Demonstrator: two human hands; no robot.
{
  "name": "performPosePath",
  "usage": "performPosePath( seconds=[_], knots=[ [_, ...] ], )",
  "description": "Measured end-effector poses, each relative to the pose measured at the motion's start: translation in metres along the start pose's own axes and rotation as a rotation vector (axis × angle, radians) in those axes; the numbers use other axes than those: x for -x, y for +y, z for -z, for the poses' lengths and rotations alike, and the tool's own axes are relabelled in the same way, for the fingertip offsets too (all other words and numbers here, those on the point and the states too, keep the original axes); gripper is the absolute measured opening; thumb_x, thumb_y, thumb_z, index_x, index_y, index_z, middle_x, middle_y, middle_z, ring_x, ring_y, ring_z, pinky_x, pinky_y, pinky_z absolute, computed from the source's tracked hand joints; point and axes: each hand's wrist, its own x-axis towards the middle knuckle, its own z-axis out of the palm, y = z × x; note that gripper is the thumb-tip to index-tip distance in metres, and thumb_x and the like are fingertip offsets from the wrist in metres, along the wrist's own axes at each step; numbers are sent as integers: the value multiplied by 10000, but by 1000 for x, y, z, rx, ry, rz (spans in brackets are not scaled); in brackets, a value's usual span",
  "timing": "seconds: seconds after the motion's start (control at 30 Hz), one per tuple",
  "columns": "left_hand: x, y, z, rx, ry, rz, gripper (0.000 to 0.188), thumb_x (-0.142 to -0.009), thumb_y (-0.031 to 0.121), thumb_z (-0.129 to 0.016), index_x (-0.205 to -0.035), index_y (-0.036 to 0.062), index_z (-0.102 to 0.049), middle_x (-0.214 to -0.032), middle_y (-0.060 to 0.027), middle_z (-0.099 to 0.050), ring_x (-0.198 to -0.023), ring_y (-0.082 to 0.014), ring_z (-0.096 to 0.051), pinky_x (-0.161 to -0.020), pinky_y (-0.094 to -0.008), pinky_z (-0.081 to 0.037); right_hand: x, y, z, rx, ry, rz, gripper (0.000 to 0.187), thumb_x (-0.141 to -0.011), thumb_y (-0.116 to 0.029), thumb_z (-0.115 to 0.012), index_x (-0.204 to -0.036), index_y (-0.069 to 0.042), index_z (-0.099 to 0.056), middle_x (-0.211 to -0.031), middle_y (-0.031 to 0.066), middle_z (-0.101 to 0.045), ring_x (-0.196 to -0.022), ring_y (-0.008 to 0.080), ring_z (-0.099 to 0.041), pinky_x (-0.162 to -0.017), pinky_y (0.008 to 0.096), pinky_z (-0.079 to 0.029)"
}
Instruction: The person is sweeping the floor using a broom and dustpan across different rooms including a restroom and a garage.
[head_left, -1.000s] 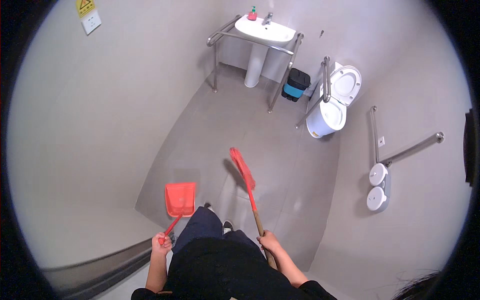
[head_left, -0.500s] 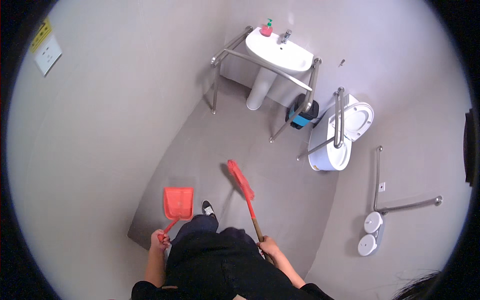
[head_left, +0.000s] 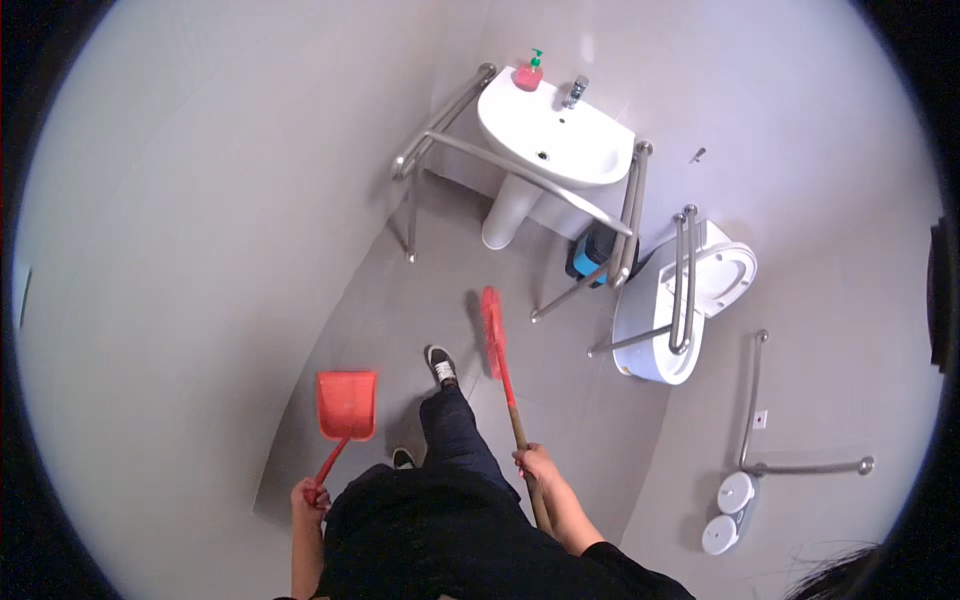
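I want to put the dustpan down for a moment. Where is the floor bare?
Bare floor lies between the left wall, the dustpan and the broom head. More lies right of the broom, before the toilet. It is crowded under the sink, with rails and a bin.

a small bathroom with plain pale grey walls point(head_left: 200, 200) and a grey tiled floor point(head_left: 400, 300). at the far side a white pedestal sink point(head_left: 555, 140) stands against the wall, framed by steel grab rails point(head_left: 440, 120), with a chrome tap point(head_left: 573, 92) and a pink soap bottle point(head_left: 529, 74) on its rim. a black and blue bin point(head_left: 592, 252) sits between the sink and a white toilet point(head_left: 680, 300) to the right, lid up, flanked by more rails. on the right wall are another grab rail point(head_left: 752, 400) and two white paper rolls point(head_left: 727, 510). the light is even.
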Motion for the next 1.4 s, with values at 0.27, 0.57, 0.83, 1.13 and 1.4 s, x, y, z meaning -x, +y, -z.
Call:
performPosePath(
  seconds=[0.27, 0.57, 0.83, 1.13, 1.4],
  knots=[
    [-35, 11, -138, 78, 132, -78, 90, -604, 176, -491, -633, 160, -408, -499, -25, -409, -347, -139, -339, -314, -256, -246, -179, -186, 81, -105, 80, 107, 95, -690, -98, -535, -686, -14, -491, -531, 48, -488, -379, 156, -455, -353, 275, -361],
    [-61, 34, -255, 274, 348, -23, 73, -625, 159, -486, -631, 166, -414, -508, -30, -423, -343, -134, -339, -276, -225, -264, -439, -311, 164, 645, 389, 200, 167, -654, -180, -564, -667, -14, -582, -682, 142, -602, -624, 282, -591, -559, 337, -476],
    [-124, 49, -335, 175, 227, -31, 58, -645, 111, -454, -655, 110, -397, -564, -61, -407, -369, -146, -343, -312, -228, -276, -612, -338, 178, 1152, 379, 242, 144, -686, -143, -533, -674, -14, -595, -657, 153, -592, -636, 253, -594, -599, 366, -481],
    [-207, 65, -376, 142, 194, 43, 70, -645, 98, -444, -666, 100, -377, -576, -38, -371, -367, -121, -308, -315, -222, -241, -445, -348, 158, 857, 142, 49, 383, -672, -56, -455, -1033, 63, -408, -659, 151, -523, -391, 237, -515, -327, 316, -400],
    [-247, 64, -384, -3, 129, 103, 101, -605, 87, -453, -658, 95, -367, -580, -32, -369, -372, -115, -293, -335, -225, -212, -546, -380, 171, 1022, 304, 70, 199, -684, -58, -473, -861, 17, -419, -605, 186, -529, -452, 287, -545, -391, 363, -432]
  ],
)
